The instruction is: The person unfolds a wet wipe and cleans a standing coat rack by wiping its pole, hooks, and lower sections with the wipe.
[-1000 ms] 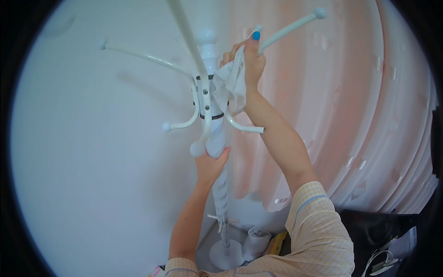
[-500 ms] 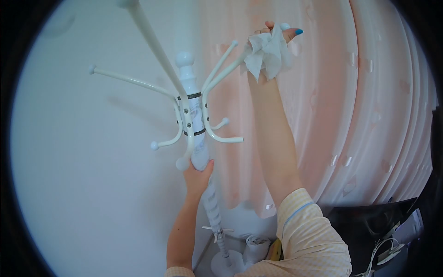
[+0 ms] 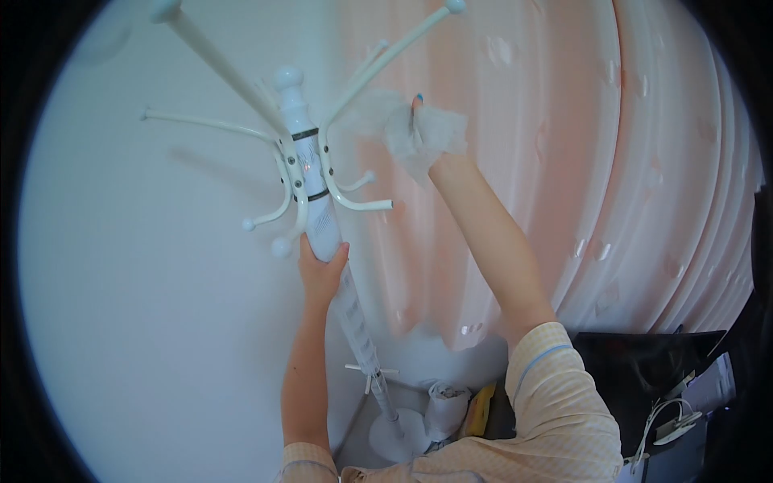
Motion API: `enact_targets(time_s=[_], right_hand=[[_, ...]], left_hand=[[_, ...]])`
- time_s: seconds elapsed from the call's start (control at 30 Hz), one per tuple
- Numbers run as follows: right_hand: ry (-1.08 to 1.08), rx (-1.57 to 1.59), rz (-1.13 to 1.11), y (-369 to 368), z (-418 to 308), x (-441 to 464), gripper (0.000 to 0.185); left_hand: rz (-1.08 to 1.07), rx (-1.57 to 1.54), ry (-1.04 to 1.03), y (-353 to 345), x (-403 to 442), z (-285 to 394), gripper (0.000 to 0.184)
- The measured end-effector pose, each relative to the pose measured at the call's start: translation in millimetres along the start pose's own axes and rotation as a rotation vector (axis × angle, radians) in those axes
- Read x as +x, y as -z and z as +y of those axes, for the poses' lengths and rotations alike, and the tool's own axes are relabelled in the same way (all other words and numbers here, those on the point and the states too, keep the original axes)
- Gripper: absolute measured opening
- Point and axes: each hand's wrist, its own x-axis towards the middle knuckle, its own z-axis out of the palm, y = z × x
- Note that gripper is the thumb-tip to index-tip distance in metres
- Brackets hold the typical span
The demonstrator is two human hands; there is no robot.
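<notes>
Left grip [image 3: 321,272] clasps coat rack [image 3: 309,165]; right grip [image 3: 419,129] holds cloth [image 3: 444,134] before pink curtain [image 3: 535,145].

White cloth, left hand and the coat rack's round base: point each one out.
White cloth [image 3: 441,134]: head view, the spread part near the wrist.
Left hand [image 3: 321,278]: head view, the back of the hand.
Round base [image 3: 412,435]: head view, the flat top, right of the pole.

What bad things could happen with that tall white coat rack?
The coat rack leans, and only the left hand grips its pole, so it might tip. The cloth in the right hand hangs loosely near the curtain and could perhaps snag on a hook.
</notes>
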Motion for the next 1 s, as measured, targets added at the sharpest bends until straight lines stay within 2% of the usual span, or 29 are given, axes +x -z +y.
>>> enact_targets(time_s=[0.07,0.13,0.23,0.27,0.3,0.33,0.4,0.5,0.57,0.63,0.67,0.73,0.77,0.83,0.87,0.97,1.0], right_hand=[[-0.109,-0.205,0.058,18.3,24.7,-5.2,0.034],[-0.15,-0.22,0.123,29.7,38.0,-10.7,0.032],[-0.205,0.084,0.149,45.9,39.0,-13.1,0.029],[-0.233,0.322,0.146,50.7,38.0,-15.2,0.026],[-0.24,0.325,0.147,62.1,57.6,1.9,0.026],[0.087,0.613,-0.333,73.7,88.7,29.4,0.025],[0.432,0.892,-0.811,70.3,94.5,30.2,0.025],[0.41,0.834,-0.783,24.9,15.2,-44.2,0.026],[0.403,0.141,0.066,-6.2,4.7,-79.8,0.03],[0.731,-0.58,-0.023,-19.4,17.9,-101.1,0.034],[0.73,-0.573,-0.022,-24.8,25.0,-111.9,0.034],[0.978,-1.076,-0.092,-32.4,35.8,-127.6,0.031],[0.973,-1.072,-0.09,-30.9,40.7,-125.0,0.031],[1.245,-1.055,0.003,-26.7,44.6,-116.1,0.033],[1.242,-1.051,0.004,-24.9,46.6,-112.8,0.033],[1.139,-1.183,-0.099,-24.0,36.6,-109.3,0.038],[0.921,-1.291,-0.234,-24.6,22.3,-111.7,0.042]], left_hand=[[-0.025,-0.083,0.071,0.1,-0.4,8.3,0.041],[-0.043,-0.105,0.055,-0.2,1.6,1.0,0.039],[-0.098,-0.22,0.04,0.2,4.1,-2.7,0.035],[-0.135,-0.306,0.047,0.0,4.8,-3.3,0.034],[-0.137,-0.301,0.052,-0.3,5.7,-6.0,0.034],[-0.191,-0.344,0.064,0.1,6.5,-10.2,0.034],[-0.243,-0.374,0.079,2.1,7.9,-14.5,0.035],[-0.356,-0.518,0.079,-0.9,8.7,-13.5,0.04],[-0.424,-0.583,0.059,-1.5,7.9,-12.1,0.046],[-0.384,-0.571,0.068,-2.6,3.3,-7.5,0.046],[-0.343,-0.567,0.073,-2.1,2.3,-6.1,0.047],[-0.291,-0.538,0.079,-2.3,4.8,-23.2,0.046],[-0.24,-0.514,0.084,-2.1,5.6,-33.3,0.046],[-0.327,-0.543,0.095,-1.0,5.4,-22.3,0.045],[-0.411,-0.578,0.106,-0.3,4.4,-16.2,0.044],[-0.39,-0.594,0.149,-0.8,0.8,-4.6,0.042],[-0.39,-0.592,0.149,-0.9,1.0,-3.0,0.042]])
